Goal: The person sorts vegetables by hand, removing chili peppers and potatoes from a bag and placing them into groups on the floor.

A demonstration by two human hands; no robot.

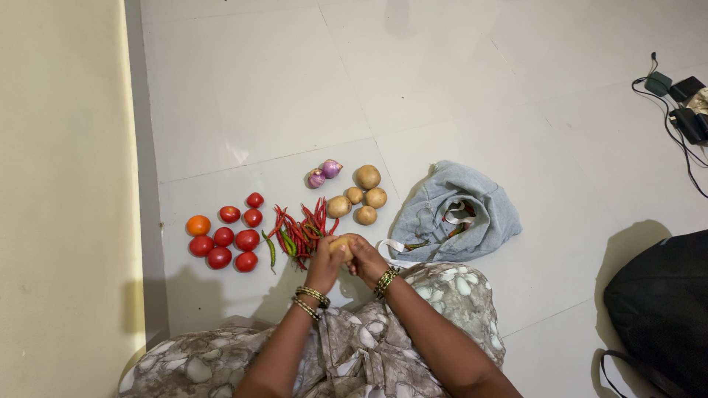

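Both hands, left hand (324, 264) and right hand (365, 259), grip one potato (340, 244), apparently firmly; best kept low, just beside chilli pile (301, 231).

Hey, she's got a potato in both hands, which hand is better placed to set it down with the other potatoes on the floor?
Probably the right hand: it sits nearer the potato pile, while the left hand hangs over the chillies.

Glossy tiled floor (295, 88), soft cloth bag (472, 199), shiny smooth tomatoes (225, 237).
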